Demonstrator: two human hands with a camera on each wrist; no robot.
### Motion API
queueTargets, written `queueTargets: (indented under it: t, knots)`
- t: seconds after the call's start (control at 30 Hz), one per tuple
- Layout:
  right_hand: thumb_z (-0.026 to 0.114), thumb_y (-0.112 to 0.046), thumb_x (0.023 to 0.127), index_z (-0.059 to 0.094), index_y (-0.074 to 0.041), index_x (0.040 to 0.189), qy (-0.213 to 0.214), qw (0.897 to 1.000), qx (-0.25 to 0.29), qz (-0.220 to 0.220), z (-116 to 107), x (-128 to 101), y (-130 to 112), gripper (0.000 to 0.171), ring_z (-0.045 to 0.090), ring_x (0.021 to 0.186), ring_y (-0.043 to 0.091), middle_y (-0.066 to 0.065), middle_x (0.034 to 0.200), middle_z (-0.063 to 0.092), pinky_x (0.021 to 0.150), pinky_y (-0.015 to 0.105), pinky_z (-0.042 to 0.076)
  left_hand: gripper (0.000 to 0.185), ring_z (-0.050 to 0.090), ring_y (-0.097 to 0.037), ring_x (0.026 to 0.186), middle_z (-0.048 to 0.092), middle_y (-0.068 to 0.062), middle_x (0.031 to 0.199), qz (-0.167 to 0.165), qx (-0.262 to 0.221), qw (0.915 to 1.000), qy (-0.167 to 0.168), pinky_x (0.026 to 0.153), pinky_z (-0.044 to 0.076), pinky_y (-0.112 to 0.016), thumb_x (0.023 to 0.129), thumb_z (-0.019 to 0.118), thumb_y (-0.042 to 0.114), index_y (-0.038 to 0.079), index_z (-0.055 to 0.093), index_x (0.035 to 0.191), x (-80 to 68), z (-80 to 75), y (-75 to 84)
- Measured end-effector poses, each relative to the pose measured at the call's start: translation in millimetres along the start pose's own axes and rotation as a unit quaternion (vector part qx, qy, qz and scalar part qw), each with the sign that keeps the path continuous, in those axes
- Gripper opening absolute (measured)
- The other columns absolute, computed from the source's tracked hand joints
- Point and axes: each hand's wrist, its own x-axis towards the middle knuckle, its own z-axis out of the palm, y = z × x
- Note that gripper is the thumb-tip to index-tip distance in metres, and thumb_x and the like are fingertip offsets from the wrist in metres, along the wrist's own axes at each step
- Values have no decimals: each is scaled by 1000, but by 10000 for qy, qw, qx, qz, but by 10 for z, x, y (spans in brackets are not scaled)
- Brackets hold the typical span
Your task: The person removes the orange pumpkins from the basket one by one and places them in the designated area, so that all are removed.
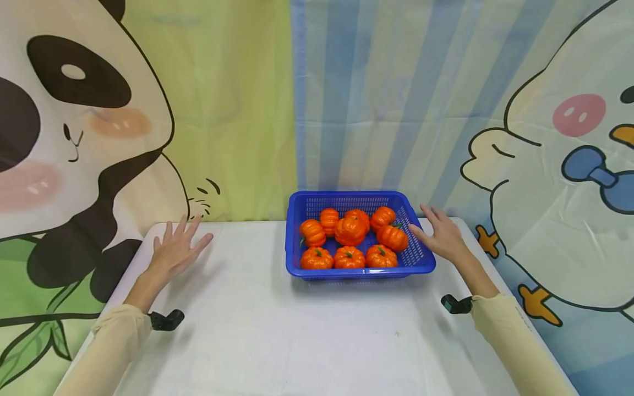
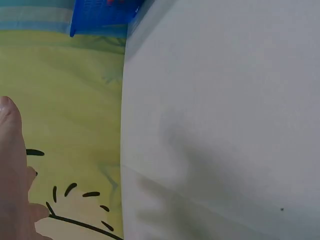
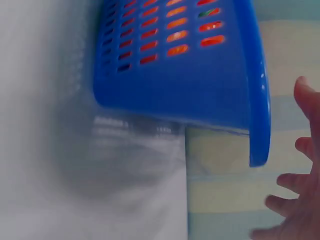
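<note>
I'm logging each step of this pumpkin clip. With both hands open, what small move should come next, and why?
Probably the right hand should curl its fingers onto the blue basket rim: it is open beside the right rim, apparently not gripping, with the orange pumpkins just inside. The left hand lies open, far off on the white table.

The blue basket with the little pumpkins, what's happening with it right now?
A person sits at a white table with both hands open. The right hand is at the right rim of the blue basket, which holds nine orange pumpkins. The left hand is over the table's far left corner, holding nothing.
</note>
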Motion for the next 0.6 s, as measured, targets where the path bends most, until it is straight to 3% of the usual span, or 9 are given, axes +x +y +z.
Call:
queueTargets:
  t: [0.07,0.17,0.27,0.37,0.47,0.6]
  knots:
    - [44,-54,97,13,-10,156,-230,9969,747,-38,31,25,26,80,22,140,56,30,157,18,108,75,21,81,-2,-61,141,3,-25,161,47,-133,9998,-105,102,2,-83,95,27,68,19,8,157,6,8,68]
    - [39,-52,100,5,-13,157,-579,9790,1949,153,92,58,76,77,22,142,54,27,159,14,109,71,25,79,2,-60,142,8,-26,161,239,-383,9988,-180,105,5,-80,97,26,65,16,11,157,21,51,196]
    - [34,-51,101,-2,-17,157,-775,9479,3043,537,143,78,99,75,19,144,51,26,161,10,112,68,22,74,7,-57,143,13,-23,161,481,-809,9953,-225,109,8,-76,100,29,59,13,15,156,39,104,346]
    - [31,-46,103,-6,-13,156,-861,9132,3891,855,137,79,41,72,12,147,47,25,162,3,118,63,14,73,12,-51,146,16,-21,161,683,-1291,9888,-321,114,12,-70,101,33,55,10,17,156,46,139,486]
    - [27,-42,105,-9,-8,155,-1056,8855,4407,1027,138,73,-26,71,9,148,45,25,161,0,121,58,8,73,16,-46,147,18,-21,161,755,-1756,9802,-514,116,16,-65,101,35,53,8,17,156,30,177,594]
    - [25,-43,105,-8,-14,156,-1294,8788,4475,1039,276,99,44,67,19,145,45,25,161,6,120,57,16,72,20,-44,147,19,-18,161,705,-2296,9670,-848,114,23,-65,101,34,55,12,15,156,-32,221,721]
